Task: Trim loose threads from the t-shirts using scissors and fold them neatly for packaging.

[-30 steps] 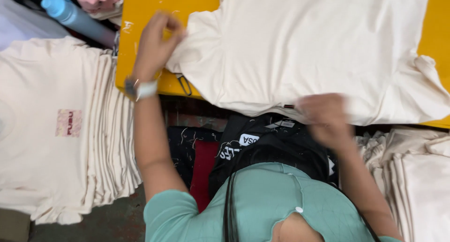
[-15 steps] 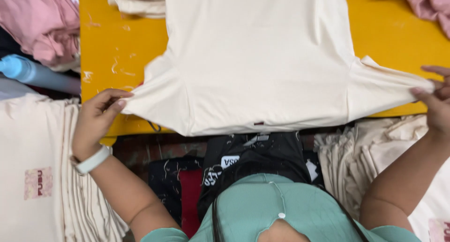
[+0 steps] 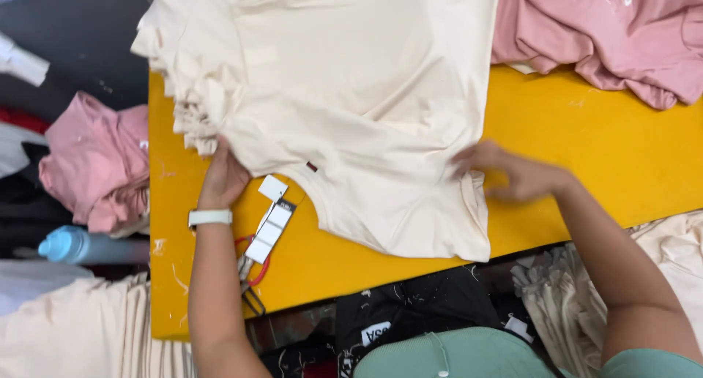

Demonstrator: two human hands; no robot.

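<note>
A cream T-shirt point(image 3: 351, 107) lies spread on the yellow table point(image 3: 578, 151), on top of a stack of like shirts whose edges show at the left. My left hand point(image 3: 222, 177), with a white wristband, presses on the shirt's left sleeve area. My right hand point(image 3: 512, 174) is blurred and rests on the shirt's lower right edge, fingers spread. White paper tags point(image 3: 269, 221) on a red string lie on the table beside my left wrist.
Pink garments point(image 3: 622, 34) are heaped at the table's top right, and another pink pile point(image 3: 95, 158) lies left of the table. A blue bottle point(image 3: 73, 245) lies at the left. Cream shirt stacks point(image 3: 80, 327) sit at the lower left and lower right point(image 3: 659, 275).
The view has shifted up the table. Both hands let go of the stretched sleeves and moved inward onto the shirt. The tags now show on the table.
</note>
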